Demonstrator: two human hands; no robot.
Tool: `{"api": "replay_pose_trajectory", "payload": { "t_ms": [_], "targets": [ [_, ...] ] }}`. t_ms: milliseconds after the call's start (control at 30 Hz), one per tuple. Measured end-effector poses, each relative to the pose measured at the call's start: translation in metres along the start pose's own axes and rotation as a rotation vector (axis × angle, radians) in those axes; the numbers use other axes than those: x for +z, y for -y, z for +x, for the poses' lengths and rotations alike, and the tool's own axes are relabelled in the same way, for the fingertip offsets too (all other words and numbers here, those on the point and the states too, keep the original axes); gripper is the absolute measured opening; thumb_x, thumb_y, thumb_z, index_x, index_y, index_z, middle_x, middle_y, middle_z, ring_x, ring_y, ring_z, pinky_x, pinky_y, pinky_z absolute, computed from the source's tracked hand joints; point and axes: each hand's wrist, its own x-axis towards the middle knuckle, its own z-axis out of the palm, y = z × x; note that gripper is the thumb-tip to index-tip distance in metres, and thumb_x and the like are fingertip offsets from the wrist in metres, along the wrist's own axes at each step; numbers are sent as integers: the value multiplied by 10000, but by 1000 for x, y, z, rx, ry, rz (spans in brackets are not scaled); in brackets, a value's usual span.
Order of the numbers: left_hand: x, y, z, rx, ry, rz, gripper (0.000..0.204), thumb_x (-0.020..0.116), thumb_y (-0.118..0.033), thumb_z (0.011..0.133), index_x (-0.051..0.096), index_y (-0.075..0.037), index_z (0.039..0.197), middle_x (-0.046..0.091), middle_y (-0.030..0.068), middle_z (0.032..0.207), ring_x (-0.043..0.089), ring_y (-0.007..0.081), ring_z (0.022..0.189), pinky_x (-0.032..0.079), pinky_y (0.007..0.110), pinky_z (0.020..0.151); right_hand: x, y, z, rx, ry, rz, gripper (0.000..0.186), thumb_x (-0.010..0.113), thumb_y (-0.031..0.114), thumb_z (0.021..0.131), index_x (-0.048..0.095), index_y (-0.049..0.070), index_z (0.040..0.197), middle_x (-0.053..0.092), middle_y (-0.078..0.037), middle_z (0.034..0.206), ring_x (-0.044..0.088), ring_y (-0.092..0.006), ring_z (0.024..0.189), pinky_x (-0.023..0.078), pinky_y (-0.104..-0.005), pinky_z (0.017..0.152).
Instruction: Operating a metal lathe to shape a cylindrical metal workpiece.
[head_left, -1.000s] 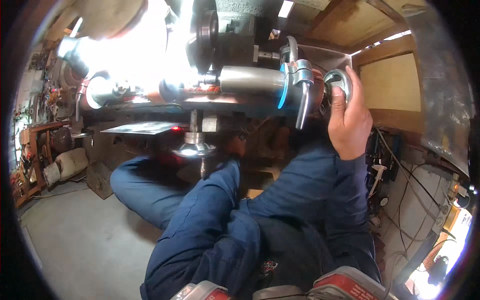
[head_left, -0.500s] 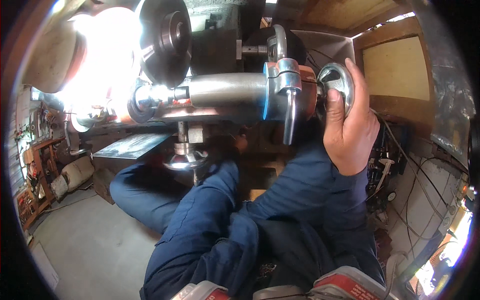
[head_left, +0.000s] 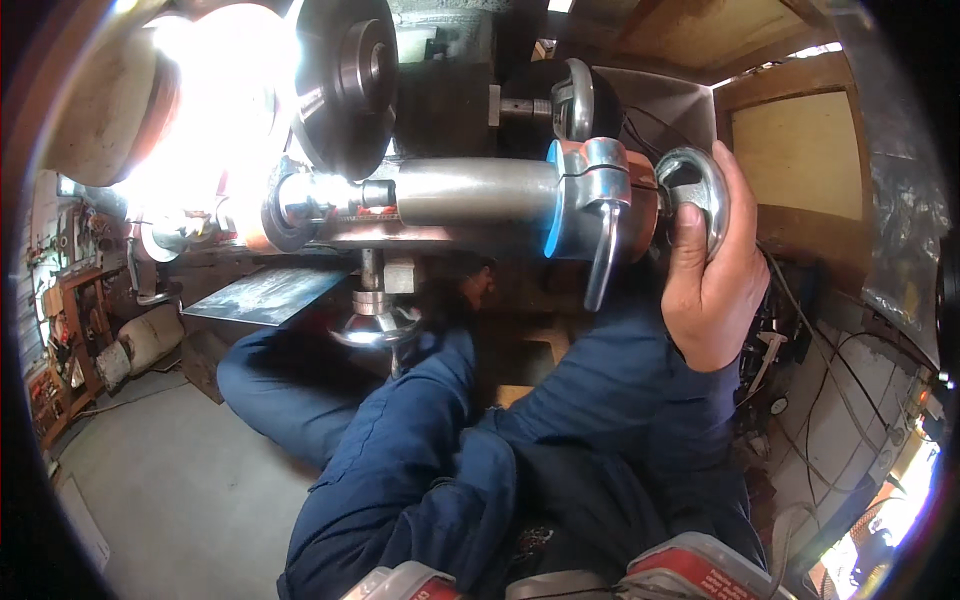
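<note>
My right hand (head_left: 710,270) is closed around the rim of a small shiny handwheel (head_left: 697,190) at the right end of a metal lathe's tailstock (head_left: 590,195). A grey steel barrel (head_left: 470,190) runs left from it toward a dark round chuck (head_left: 345,80). A silver lever (head_left: 603,255) hangs down from the tailstock clamp. My left hand (head_left: 472,288) reaches up into the shadow under the machine bed, beside a lower shiny handwheel (head_left: 375,328); its fingers are too dark to read. Both arms wear blue sleeves.
A flat metal tray (head_left: 262,292) sits under the bed at left. Shelves with clutter (head_left: 60,330) line the far left wall above the concrete floor (head_left: 170,480). Cables and wooden panels (head_left: 800,150) crowd the right side. Strong glare washes out the upper left.
The machine looms larger and has shifted left and down in view as my head moved closer. My right hand has stayed on the end handwheel throughout.
</note>
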Motion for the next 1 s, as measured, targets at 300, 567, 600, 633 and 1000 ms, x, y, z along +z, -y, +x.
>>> {"api": "replay_pose_trajectory", "payload": {
  "t_ms": [300, 567, 600, 633, 1000],
  "targets": [
    [-85, 112, 74, -196, 177, -350, 181, 429, -148, 959, 562, -40, 1017, 548, 62, 822, 521, 150, 711, 444, 343, 574, -3, 11, 5, 31, 4, 74, 407, 503, 213, 942, 472, 37, 1307, 631, -204, 1135, 671, -375, 874, 543, -400, 715],
    [-130, 94, 65, -107, 163, -126, 139, 438, -129, 947, 556, -57, 962, 505, 39, 781, 481, 147, 664, 426, 334, 556, -14, 23, 10, 42, -24, 131, 406, 498, 237, 948, 479, 42, 1304, 619, -201, 1165, 665, -370, 918, 541, -398, 749],
    [-116, 92, 54, 43, 81, 205, 111, 451, -123, 940, 548, -69, 931, 477, 23, 752, 457, 142, 638, 416, 331, 545, -8, 25, 10, 36, -9, 124, 406, 498, 237, 948, 479, 42, 1304, 619, -201, 1165, 665, -370, 918, 541, -398, 749],
    [-110, 82, 42, 54, 45, 240, 92, 468, -120, 928, 545, -71, 921, 469, 20, 746, 449, 143, 631, 415, 329, 547, -5, 26, 11, 32, -1, 128, 406, 498, 240, 949, 479, 42, 1304, 617, -199, 1172, 663, -370, 925, 540, -397, 755],
    [-225, 25, -71, 156, -123, 577, 118, 499, -217, 933, 551, -117, 967, 482, 9, 820, 452, 159, 677, 422, 320, 588, -30, 64, 28, 8, -88, 370, 403, 494, 248, 954, 480, 41, 1299, 617, -192, 1173, 657, -373, 947, 538, -401, 771]
  ]
}}
